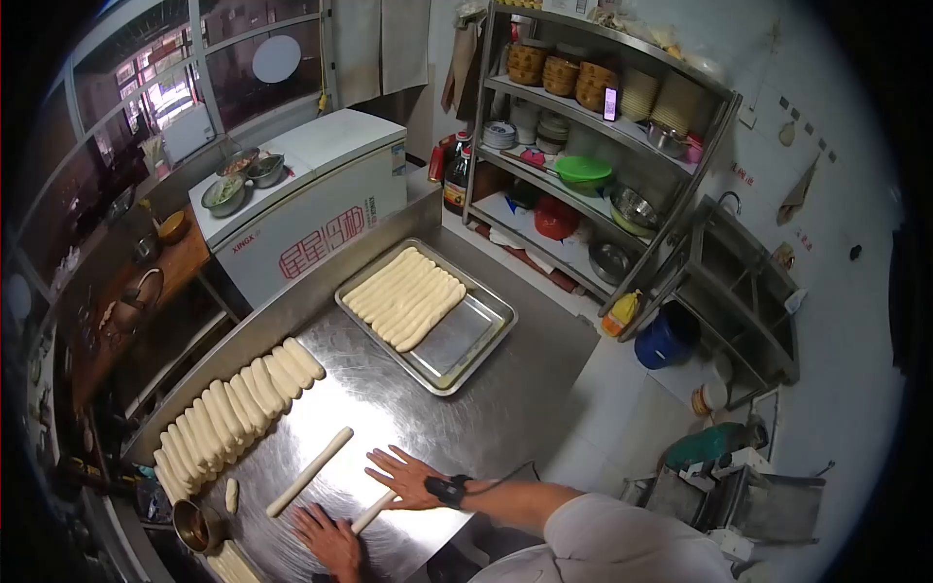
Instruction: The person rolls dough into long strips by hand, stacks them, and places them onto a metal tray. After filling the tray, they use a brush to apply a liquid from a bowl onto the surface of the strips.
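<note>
My left hand lies flat, fingers spread, at the near end of a dough strip. Over the other end of that strip is my right hand, fingers stretched out, with a black band on its wrist. Both palms partly hide the strip. Beyond my hands a longer dough rope rests on the steel table. A row of thick dough rolls lines the table's left side. Several dough strips lie side by side in a metal tray at the back.
At lower left stand a metal bowl, a small dough piece and more dough. A raised edge runs along the table. Behind it is a white freezer with bowls. A loaded steel shelf and blue bucket stand right.
</note>
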`<move>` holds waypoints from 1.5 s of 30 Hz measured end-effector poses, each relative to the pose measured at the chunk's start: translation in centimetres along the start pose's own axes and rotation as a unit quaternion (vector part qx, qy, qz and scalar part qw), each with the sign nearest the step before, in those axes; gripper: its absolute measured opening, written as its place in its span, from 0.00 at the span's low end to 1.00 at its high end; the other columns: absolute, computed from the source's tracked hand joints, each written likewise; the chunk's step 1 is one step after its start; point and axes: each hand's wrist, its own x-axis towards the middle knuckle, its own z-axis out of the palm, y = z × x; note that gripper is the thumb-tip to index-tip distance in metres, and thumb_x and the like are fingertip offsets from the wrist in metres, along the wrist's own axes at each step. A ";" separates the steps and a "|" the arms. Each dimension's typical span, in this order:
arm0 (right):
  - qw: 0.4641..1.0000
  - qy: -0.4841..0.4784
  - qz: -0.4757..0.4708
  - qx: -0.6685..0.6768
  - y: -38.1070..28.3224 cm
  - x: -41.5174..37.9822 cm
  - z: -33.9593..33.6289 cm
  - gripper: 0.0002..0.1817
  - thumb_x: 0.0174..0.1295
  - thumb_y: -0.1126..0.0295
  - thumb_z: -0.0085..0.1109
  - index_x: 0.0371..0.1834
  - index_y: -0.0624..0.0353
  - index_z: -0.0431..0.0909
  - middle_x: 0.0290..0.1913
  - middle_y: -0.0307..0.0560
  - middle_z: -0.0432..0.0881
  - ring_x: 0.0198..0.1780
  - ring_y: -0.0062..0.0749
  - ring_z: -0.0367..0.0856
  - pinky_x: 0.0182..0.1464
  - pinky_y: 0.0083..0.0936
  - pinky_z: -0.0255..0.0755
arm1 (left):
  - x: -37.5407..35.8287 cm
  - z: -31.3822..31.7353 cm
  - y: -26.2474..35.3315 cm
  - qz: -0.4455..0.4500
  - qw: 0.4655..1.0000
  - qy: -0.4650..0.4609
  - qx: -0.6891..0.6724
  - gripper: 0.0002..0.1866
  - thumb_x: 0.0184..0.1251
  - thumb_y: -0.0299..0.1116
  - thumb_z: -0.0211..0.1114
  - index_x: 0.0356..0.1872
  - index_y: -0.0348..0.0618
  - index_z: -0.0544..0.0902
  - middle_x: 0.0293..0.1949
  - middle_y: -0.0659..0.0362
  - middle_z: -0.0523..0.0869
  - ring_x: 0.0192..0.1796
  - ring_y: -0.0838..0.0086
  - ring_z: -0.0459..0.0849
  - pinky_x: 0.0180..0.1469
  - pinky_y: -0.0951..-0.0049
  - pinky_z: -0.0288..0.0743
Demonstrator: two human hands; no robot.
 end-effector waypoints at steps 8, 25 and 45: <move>0.990 0.040 -0.030 0.130 -0.3 -10.1 1.3 0.48 0.58 0.45 0.72 0.77 0.60 0.65 0.80 0.65 0.58 0.83 0.60 0.52 0.82 0.54 0.47 | -10.1 -3.4 2.6 0.104 0.992 0.010 -0.065 0.40 0.69 0.52 0.61 0.76 0.36 0.67 0.76 0.30 0.60 0.77 0.27 0.55 0.79 0.32 0.44; 0.997 0.047 -0.003 0.063 3.1 3.4 -3.9 0.16 0.59 0.72 0.73 0.50 0.60 0.83 0.50 0.50 0.82 0.54 0.47 0.80 0.57 0.38 0.77 | 0.6 -4.8 -5.4 0.037 0.980 0.059 -0.185 0.12 0.68 0.27 0.68 0.50 0.39 0.83 0.46 0.49 0.80 0.50 0.50 0.79 0.51 0.54 0.75; 0.938 0.269 0.085 0.200 -0.1 29.6 -5.6 0.16 0.63 0.66 0.70 0.50 0.64 0.86 0.38 0.54 0.87 0.40 0.44 0.87 0.45 0.36 0.80 | 7.2 -2.2 -8.9 -0.105 0.915 0.109 -0.373 0.26 0.63 0.19 0.69 0.64 0.29 0.79 0.46 0.46 0.79 0.36 0.61 0.81 0.43 0.63 0.80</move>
